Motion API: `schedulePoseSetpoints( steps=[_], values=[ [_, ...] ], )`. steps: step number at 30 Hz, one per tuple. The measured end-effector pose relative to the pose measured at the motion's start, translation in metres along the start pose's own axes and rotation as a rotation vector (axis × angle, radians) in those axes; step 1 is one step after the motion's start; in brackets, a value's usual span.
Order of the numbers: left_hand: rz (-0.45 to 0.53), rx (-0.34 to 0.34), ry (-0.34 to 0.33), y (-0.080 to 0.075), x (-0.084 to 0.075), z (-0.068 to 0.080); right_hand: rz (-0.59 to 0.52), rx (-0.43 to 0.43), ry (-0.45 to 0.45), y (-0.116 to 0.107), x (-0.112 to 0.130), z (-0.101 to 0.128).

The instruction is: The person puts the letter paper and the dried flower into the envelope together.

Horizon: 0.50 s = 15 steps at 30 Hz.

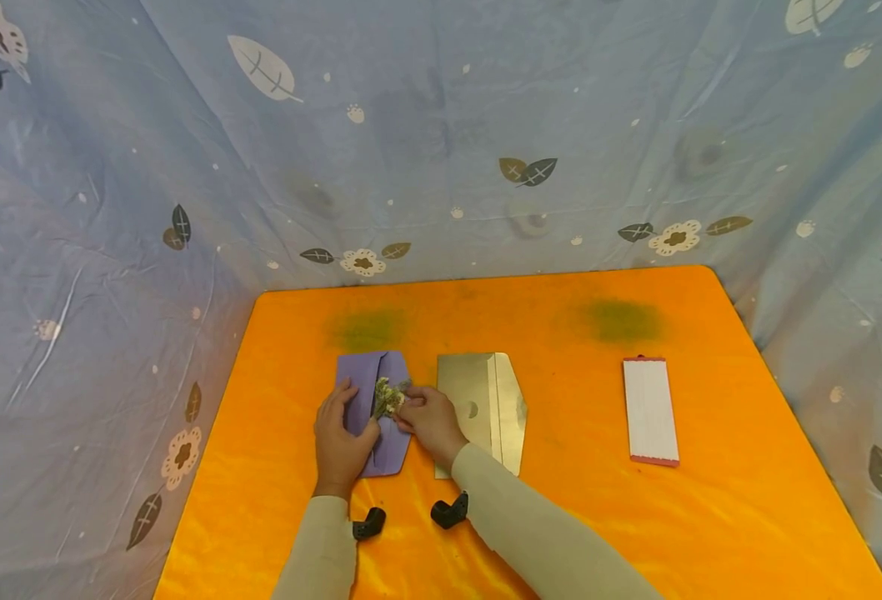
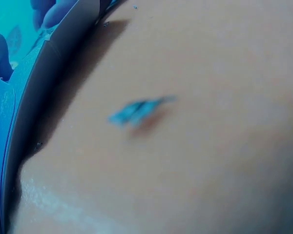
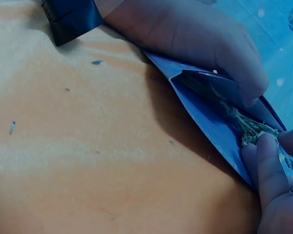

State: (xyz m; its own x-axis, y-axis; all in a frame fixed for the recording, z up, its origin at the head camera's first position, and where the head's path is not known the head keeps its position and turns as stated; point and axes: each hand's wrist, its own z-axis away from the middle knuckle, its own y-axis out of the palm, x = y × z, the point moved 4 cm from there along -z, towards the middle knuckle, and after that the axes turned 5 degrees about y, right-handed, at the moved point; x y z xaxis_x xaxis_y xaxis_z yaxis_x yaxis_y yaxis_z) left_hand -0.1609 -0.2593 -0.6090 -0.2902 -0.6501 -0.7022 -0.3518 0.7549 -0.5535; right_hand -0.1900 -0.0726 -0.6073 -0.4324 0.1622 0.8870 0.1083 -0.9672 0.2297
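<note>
A purple envelope (image 1: 360,368) lies with its flap spread to the right, and its pocket gapes in the right wrist view. My left hand (image 1: 338,450) grips it from the left, thumb at the pocket's edge. A small bunch of dried flowers (image 1: 388,398) sits at the pocket mouth, its stems (image 3: 234,115) running inside. Fingers of my right hand (image 1: 435,423) pinch the flower heads. In the left wrist view, the envelope's edge (image 2: 31,92) rises at the left, with part of the hands behind it.
Right of the purple envelope lies a gold envelope (image 1: 467,379). Farther right is a white slatted panel (image 1: 651,408) with red ends. Small plant bits (image 3: 12,127) are scattered on the orange tablecloth (image 1: 561,517). A patterned curtain (image 1: 441,125) surrounds the table's back and sides.
</note>
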Motion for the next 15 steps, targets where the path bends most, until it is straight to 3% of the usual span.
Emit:
schedulePoseSetpoints(
  steps=[9,15],
  values=[
    [0.007,0.002,-0.013,0.0013,0.0052,0.0012,0.003,-0.010,-0.017,0.0040,0.0015,0.0034],
    [0.011,-0.002,0.001,0.0013,0.0061,0.0006,0.029,0.091,-0.001,0.0090,0.0034,0.0055]
  ],
)
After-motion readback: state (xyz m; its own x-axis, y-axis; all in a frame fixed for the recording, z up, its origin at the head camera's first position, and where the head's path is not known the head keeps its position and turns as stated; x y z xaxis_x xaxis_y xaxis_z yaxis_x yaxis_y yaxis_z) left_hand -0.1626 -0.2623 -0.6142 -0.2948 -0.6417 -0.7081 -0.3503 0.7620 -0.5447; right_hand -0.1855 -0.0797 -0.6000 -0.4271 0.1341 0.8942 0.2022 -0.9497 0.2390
